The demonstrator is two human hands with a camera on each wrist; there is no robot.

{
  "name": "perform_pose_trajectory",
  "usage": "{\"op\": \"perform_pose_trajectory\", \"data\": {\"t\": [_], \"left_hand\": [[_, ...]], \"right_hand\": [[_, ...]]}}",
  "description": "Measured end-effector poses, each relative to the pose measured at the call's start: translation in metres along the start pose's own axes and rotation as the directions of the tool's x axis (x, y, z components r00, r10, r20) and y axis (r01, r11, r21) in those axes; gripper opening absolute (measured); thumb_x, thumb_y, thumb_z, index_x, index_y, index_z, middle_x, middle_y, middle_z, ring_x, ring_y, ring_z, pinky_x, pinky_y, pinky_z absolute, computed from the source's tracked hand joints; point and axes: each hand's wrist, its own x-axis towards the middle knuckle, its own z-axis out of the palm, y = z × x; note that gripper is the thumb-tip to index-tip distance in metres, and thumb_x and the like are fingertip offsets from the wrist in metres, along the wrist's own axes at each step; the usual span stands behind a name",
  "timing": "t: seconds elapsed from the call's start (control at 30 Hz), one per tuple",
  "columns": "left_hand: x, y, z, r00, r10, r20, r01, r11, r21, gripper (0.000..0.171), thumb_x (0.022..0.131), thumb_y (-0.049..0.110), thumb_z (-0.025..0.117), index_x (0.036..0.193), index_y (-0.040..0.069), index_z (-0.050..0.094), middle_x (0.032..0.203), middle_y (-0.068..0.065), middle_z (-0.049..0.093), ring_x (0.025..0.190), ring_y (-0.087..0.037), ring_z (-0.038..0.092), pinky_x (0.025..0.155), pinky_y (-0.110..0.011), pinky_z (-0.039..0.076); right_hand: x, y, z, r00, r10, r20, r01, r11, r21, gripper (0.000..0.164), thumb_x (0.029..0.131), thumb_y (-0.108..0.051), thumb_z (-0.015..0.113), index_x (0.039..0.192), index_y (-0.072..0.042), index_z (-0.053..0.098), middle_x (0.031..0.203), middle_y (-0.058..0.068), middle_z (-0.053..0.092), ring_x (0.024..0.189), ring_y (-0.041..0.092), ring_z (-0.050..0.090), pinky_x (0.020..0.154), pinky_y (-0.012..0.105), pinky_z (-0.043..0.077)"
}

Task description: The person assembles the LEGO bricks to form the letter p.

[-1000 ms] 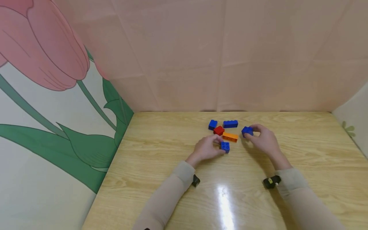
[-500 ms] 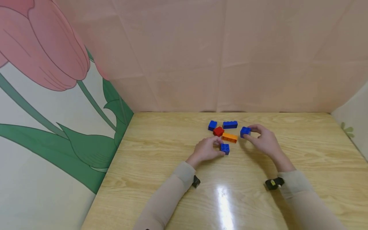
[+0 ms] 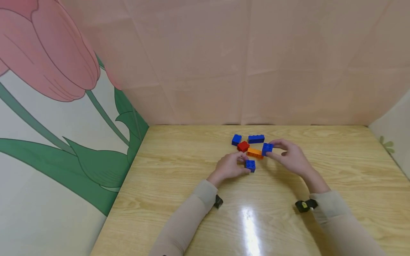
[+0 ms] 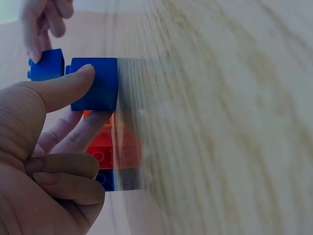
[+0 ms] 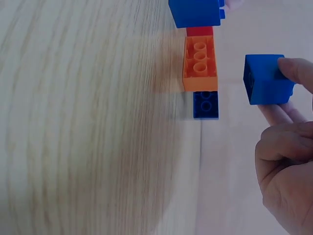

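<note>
My left hand (image 3: 229, 166) pinches a square blue building block (image 3: 250, 165) between thumb and fingers, its studs facing up on the tabletop. In the left wrist view the thumb presses the near side of that blue block (image 4: 100, 90). A second square blue block (image 3: 267, 148) is pinched by my right hand (image 3: 293, 156), raised above the table and overlapping the right end of an orange block (image 3: 254, 153). The right wrist view shows this raised block (image 5: 269, 79) apart from the orange block (image 5: 200, 63), which lies on its side with its hollow underside showing.
Behind the hands a red block (image 3: 243, 146) lies close to another square blue block (image 3: 236, 139). A longer blue block (image 3: 256, 139) lies on its side farther back. The wooden table (image 3: 179, 153) ends at a pink cloth backdrop (image 3: 198, 71).
My right hand has carried its blue block to the left, from right of the orange block to over its right end. The left hand and its block have barely shifted.
</note>
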Motion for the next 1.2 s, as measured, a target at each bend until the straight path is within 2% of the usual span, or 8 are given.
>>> {"op": "perform_pose_trajectory", "data": {"t": [0.33,0.43,0.63,0.73,0.9,1.0,1.2], "left_hand": [[0.001,-0.002,0.000,1.000,0.013,0.004,-0.013,1.000,0.002,0.032,0.087,0.040,0.086,0.113,0.033,0.068,0.118,0.013,0.072,0.109,-0.007,0.067,0.099,-0.047,0.050],[0.001,-0.003,-0.001,1.000,0.020,0.002,-0.020,1.000,0.005,0.033,0.087,0.040,0.086,0.113,0.033,0.068,0.118,0.014,0.073,0.110,-0.007,0.067,0.099,-0.046,0.050],[0.001,-0.003,-0.002,1.000,0.029,-0.003,-0.029,0.999,0.014,0.035,0.086,0.039,0.087,0.115,0.031,0.069,0.119,0.015,0.072,0.111,-0.006,0.067,0.100,-0.046,0.050],[0.001,-0.003,-0.002,1.000,0.027,-0.001,-0.027,1.000,0.016,0.035,0.087,0.038,0.086,0.116,0.030,0.069,0.122,0.016,0.071,0.112,-0.006,0.067,0.101,-0.047,0.050],[0.002,-0.004,-0.001,1.000,0.022,0.002,-0.022,1.000,0.018,0.035,0.087,0.040,0.086,0.117,0.030,0.069,0.125,0.017,0.069,0.114,-0.006,0.066,0.101,-0.048,0.050],[0.002,-0.004,-0.001,1.000,0.022,0.000,-0.022,1.000,0.021,0.035,0.087,0.041,0.086,0.116,0.031,0.069,0.123,0.016,0.070,0.113,-0.007,0.066,0.100,-0.047,0.050],[0.003,-0.005,-0.001,1.000,0.019,-0.003,-0.019,1.000,0.016,0.035,0.086,0.042,0.087,0.114,0.032,0.069,0.119,0.016,0.071,0.110,-0.006,0.066,0.100,-0.045,0.050]], "right_hand": [[0.001,-0.006,0.013,0.993,-0.078,0.089,0.073,0.996,0.050,0.044,0.098,-0.037,0.075,0.130,-0.009,0.063,0.136,0.015,0.065,0.128,0.043,0.058,0.095,0.062,0.051],[0.001,-0.008,0.017,0.990,-0.096,0.103,0.091,0.994,0.055,0.043,0.097,-0.037,0.075,0.129,-0.011,0.064,0.133,0.013,0.067,0.126,0.040,0.060,0.092,0.055,0.052],[0.003,-0.014,0.025,0.984,-0.119,0.130,0.109,0.991,0.081,0.039,0.096,-0.033,0.078,0.127,-0.012,0.065,0.130,0.010,0.069,0.124,0.034,0.063,0.081,0.033,0.054],[0.003,-0.015,0.028,0.982,-0.122,0.147,0.110,0.990,0.091,0.038,0.096,-0.031,0.078,0.127,-0.012,0.066,0.130,0.011,0.069,0.124,0.035,0.062,0.079,0.030,0.054],[0.003,-0.017,0.032,0.978,-0.127,0.166,0.112,0.989,0.099,0.040,0.096,-0.031,0.078,0.128,-0.010,0.065,0.131,0.012,0.068,0.124,0.037,0.062,0.086,0.040,0.054],[0.003,-0.016,0.035,0.977,-0.114,0.179,0.096,0.990,0.105,0.040,0.095,-0.031,0.079,0.127,-0.012,0.065,0.130,0.010,0.068,0.124,0.035,0.062,0.092,0.050,0.052],[0.003,-0.013,0.039,0.977,-0.099,0.188,0.075,0.988,0.132,0.040,0.094,-0.030,0.081,0.126,-0.012,0.065,0.129,0.009,0.068,0.124,0.034,0.062,0.097,0.061,0.049]]}}
